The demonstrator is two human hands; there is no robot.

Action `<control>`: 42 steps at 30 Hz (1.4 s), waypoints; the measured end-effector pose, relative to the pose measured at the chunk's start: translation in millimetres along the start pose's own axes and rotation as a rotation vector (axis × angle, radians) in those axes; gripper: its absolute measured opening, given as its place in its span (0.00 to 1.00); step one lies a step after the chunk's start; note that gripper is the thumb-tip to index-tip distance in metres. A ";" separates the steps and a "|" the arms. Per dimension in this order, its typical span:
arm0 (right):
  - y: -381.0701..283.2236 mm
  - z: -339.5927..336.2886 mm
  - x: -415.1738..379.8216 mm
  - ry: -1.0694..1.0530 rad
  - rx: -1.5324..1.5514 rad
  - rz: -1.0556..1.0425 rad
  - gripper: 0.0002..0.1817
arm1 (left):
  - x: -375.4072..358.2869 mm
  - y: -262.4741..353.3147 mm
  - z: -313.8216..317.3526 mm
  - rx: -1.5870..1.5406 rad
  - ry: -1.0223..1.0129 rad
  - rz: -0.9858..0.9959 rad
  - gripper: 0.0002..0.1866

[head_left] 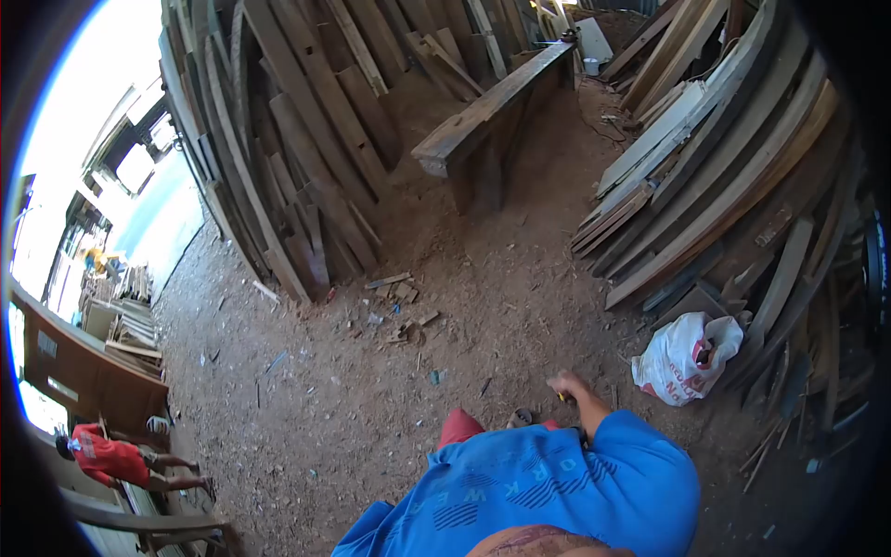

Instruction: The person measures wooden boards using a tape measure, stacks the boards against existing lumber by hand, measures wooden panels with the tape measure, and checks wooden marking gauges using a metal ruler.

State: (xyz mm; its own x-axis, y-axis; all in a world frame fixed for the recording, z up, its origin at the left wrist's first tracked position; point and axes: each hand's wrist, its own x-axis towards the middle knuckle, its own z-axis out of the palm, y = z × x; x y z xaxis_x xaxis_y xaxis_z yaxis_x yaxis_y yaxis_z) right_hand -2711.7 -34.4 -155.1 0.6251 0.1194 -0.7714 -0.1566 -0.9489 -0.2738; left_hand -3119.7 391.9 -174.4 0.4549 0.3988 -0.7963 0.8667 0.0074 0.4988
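Observation:
My right hand (564,382) hangs low over the dirt floor, in front of my body and a little to the right. Its fingers are curled round a small yellow-and-dark object (563,396); most of that is hidden, so its kind does not show. My left hand is out of sight, below or behind the blue shirt (557,473). Closest to the right hand on its outer side is a white plastic sack (689,358) with red print, standing on the ground and apart from the hand.
A long wooden bench (492,107) stands ahead. Planks (316,111) lean upright at the left, and more boards (733,176) are stacked at the right. Wood scraps (404,292) litter the floor. At the far left is a person in a red shirt (109,453) near a brown wooden panel (88,371).

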 end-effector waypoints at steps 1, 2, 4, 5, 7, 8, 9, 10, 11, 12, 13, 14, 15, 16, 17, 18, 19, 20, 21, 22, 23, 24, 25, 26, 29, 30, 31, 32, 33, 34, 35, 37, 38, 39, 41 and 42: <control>-23.4 -28.6 11.5 -0.006 0.014 -0.051 0.28 | 18.7 32.2 4.8 -0.047 -0.005 0.026 0.13; -42.3 -54.0 18.7 -0.026 0.142 -0.107 0.28 | 35.6 61.8 9.9 -0.069 -0.019 0.053 0.13; -82.9 -90.9 24.9 -0.014 0.285 -0.235 0.29 | 72.2 119.2 21.5 -0.089 -0.060 0.104 0.13; -98.4 -104.7 37.7 0.022 0.302 -0.305 0.30 | 90.6 146.7 28.3 -0.072 -0.090 0.125 0.13; -115.2 -132.7 65.4 0.067 0.309 -0.362 0.30 | 132.5 200.1 36.7 0.006 -0.151 0.191 0.13; -120.7 -144.0 76.7 0.072 0.302 -0.350 0.30 | 157.6 220.9 39.6 0.073 -0.179 0.251 0.13; -126.3 -155.9 87.8 0.078 0.296 -0.337 0.30 | 184.6 244.0 40.1 0.162 -0.196 0.346 0.13; -131.2 -177.1 88.9 0.016 0.198 -0.310 0.30 | 226.4 261.7 36.9 0.336 -0.212 0.587 0.13; -127.7 -187.8 98.5 0.014 0.254 -0.211 0.30 | 264.7 281.5 33.4 0.495 -0.184 0.835 0.14; -116.9 -192.0 106.2 0.010 0.311 -0.109 0.30 | 303.3 313.8 27.6 0.804 -0.161 1.057 0.14; -108.5 -204.3 105.0 -0.003 0.320 0.000 0.29 | 323.2 339.9 29.2 1.108 -0.132 1.263 0.14; -96.1 -205.6 102.1 -0.032 0.326 0.111 0.29 | 313.2 384.7 17.6 0.727 -0.343 1.357 0.15; -78.6 -203.6 113.2 -0.091 0.361 0.173 0.28 | 318.3 426.9 27.2 0.615 -0.257 0.952 0.15; -57.0 -198.2 128.9 -0.149 0.409 0.231 0.28 | 328.0 471.6 39.1 0.506 -0.168 0.557 0.16; -32.6 -185.6 144.1 -0.123 0.413 0.275 0.28 | 339.5 515.3 43.2 0.408 -0.234 0.487 0.16; -8.9 -167.7 159.0 -0.101 0.413 0.324 0.29 | 348.2 551.1 44.7 0.308 -0.299 0.410 0.18; 8.1 -148.7 175.7 -0.054 0.315 0.181 0.30 | 370.6 579.3 49.5 0.431 -0.261 0.455 0.19; 25.3 -129.5 193.0 0.006 0.209 0.045 0.30 | 396.4 606.2 57.2 0.547 -0.222 0.507 0.21; 22.1 -132.9 192.9 0.026 0.229 0.052 0.30 | 404.8 636.2 60.5 0.621 -0.149 0.563 0.21; 8.7 -146.6 190.4 0.017 0.290 0.114 0.30 | 410.3 668.4 64.5 0.691 -0.074 0.622 0.21; -4.6 -159.4 191.3 0.010 0.366 0.194 0.30 | 416.3 697.7 70.3 0.758 0.003 0.677 0.21; -16.2 -176.7 194.2 0.003 0.417 0.252 0.30 | 424.3 724.0 78.5 0.662 -0.090 0.620 0.21; -26.9 -195.4 201.2 0.000 0.456 0.287 0.30 | 432.4 748.6 86.9 0.562 -0.176 0.559 0.21; -33.9 -212.7 214.1 -0.005 0.472 0.307 0.30 | 441.8 765.7 93.8 0.462 -0.255 0.496 0.21; -45.7 -282.2 275.2 -0.013 0.501 0.317 0.30 | 479.5 822.3 138.5 0.162 -0.372 0.424 0.22; -44.9 -305.9 296.6 -0.015 0.503 0.312 0.30 | 504.8 823.3 158.1 0.051 -0.361 0.369 0.22; -41.9 -329.8 320.4 -0.016 0.496 0.311 0.30 | 507.1 842.4 165.9 0.259 -0.319 0.352 0.22; -39.7 -357.1 344.4 -0.014 0.493 0.302 0.30 | 508.2 863.1 173.9 0.458 -0.269 0.332 0.22; -39.2 -390.1 363.7 -0.021 0.481 0.308 0.30 | 518.6 880.0 185.6 0.524 -0.230 0.350 0.22; -43.0 -425.4 377.7 -0.028 0.470 0.322 0.30 | 525.1 885.6 189.9 0.601 -0.190 0.358 0.23; -43.8 -469.4 397.1 -0.039 0.455 0.355 0.30 | 535.8 895.2 187.1 0.694 -0.151 0.360 0.23; -49.1 -554.0 436.0 -0.012 0.482 0.382 0.30 | 547.8 932.0 198.5 0.699 -0.119 0.277 0.23; -34.5 -586.5 474.3 0.073 0.621 0.330 0.26 | 545.9 940.6 213.6 0.680 -0.112 0.222 0.23; -13.6 -613.3 518.1 0.151 0.757 0.268 0.21 | 551.3 956.1 228.6 0.728 -0.196 0.401 0.23; -73.9 -735.4 509.4 0.192 0.900 0.341 0.21 | 583.4 991.4 248.9 0.824 -0.346 0.766 0.22; -101.6 -785.3 506.0 0.216 0.972 0.276 0.22 | 603.4 1010.0 263.4 0.763 -0.319 0.799 0.21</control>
State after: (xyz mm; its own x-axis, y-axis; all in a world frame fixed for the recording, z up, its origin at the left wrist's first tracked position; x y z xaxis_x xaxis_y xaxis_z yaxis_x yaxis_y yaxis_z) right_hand -1778.9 -106.8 -66.5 0.5827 -0.2123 -0.7845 -0.8056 -0.2784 -0.5230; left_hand -1916.0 398.4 -241.2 0.8672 -0.2119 -0.4505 0.1559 -0.7438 0.6500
